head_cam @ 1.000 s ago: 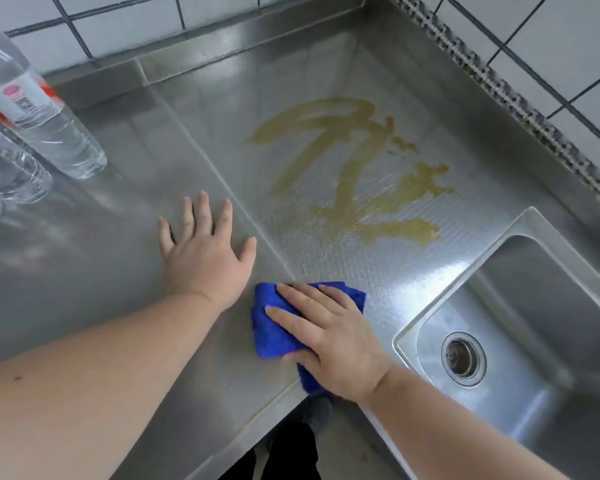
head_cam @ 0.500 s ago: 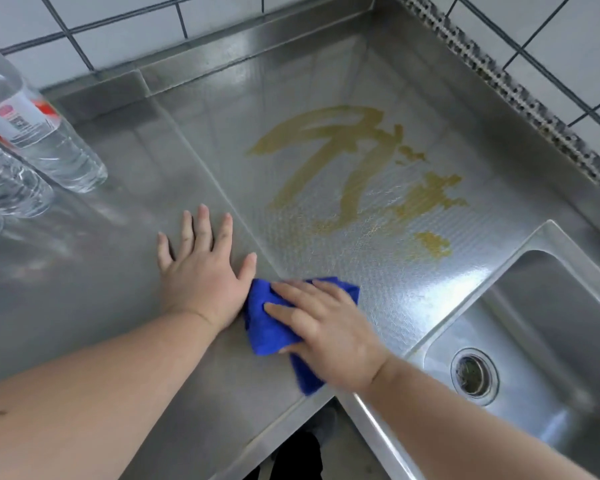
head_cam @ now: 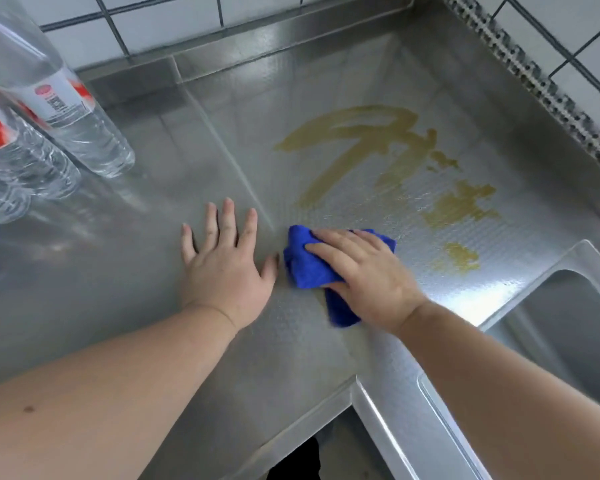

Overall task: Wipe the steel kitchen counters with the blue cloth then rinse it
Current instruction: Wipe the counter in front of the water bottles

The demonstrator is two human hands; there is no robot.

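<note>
Hands, two: my right hand (head_cam: 368, 275) presses the cloth (head_cam: 309, 268) flat; my left hand (head_cam: 224, 261) lies spread and empty on the counter (head_cam: 136, 306).

Cloth: blue, bunched, on the steel just right of my left thumb, touching or nearly so, my right fingers (head_cam: 340, 239) laid fairly straight over its top, not clenched. Stain (head_cam: 378, 143): brownish-yellow streaks ahead of the cloth, with smaller patches toward the sink (head_cam: 568, 317) at right; the nearest patch lies near the cloth but apart from it. Bottles (head_cam: 66, 112): clear, at far left, well away. Method, as I judge it: keep the palm flat for even pressure, push forward through the streaks in overlapping passes, draw the dirt toward the sink side, and refold to a clean face once soiled. Left hand braces me; wiping under it comes later. Rinsing not yet due.
</note>
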